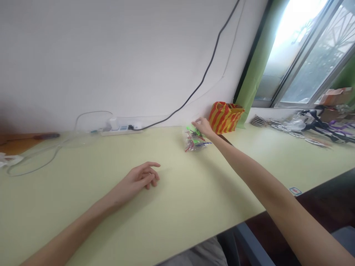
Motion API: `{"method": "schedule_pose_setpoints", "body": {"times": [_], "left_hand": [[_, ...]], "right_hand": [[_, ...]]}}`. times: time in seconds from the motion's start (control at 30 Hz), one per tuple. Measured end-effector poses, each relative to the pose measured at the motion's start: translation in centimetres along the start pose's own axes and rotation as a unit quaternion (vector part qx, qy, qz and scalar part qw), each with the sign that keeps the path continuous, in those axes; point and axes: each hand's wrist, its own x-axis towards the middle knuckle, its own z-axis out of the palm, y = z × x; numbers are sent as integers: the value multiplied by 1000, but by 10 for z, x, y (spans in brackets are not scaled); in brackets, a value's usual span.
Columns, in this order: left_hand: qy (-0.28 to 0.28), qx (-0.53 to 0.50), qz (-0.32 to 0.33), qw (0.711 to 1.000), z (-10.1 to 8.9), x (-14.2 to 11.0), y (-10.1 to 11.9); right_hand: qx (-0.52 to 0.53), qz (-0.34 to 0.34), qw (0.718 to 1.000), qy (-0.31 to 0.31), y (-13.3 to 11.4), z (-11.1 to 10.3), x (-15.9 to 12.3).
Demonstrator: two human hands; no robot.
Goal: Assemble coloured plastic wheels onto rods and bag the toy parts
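Observation:
A clear plastic bag (195,143) of small green, red and blue pieces stands toward the back of the table. What the pieces are is too small to tell. My right hand (204,127) reaches across to the bag, with thumb and fingers pinched at its upper edge. Over the middle of the table, my left hand (143,176) is held with loosely curled fingers apart and nothing in them. Just right of my right hand stands a red and yellow striped bag (226,118).
Against the wall lies a white power strip (122,129) with a black cable (203,75) running up from it. Thin cords (36,170) trail at the left. Stacked discs (259,121) and tangled items (318,125) lie at the far right, below the window.

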Motion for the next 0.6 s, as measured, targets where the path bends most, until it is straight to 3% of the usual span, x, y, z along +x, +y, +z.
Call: {"method": "schedule_pose_setpoints", "body": {"times": [0.33,0.6], "left_hand": [[0,7,7,1000,0,1,2],[7,7,8,1000,1,1,0]], "right_hand": [[-97,-5,995,-33,17,7,-1],[-67,-28,997,-25,12,-1,-5]]}}
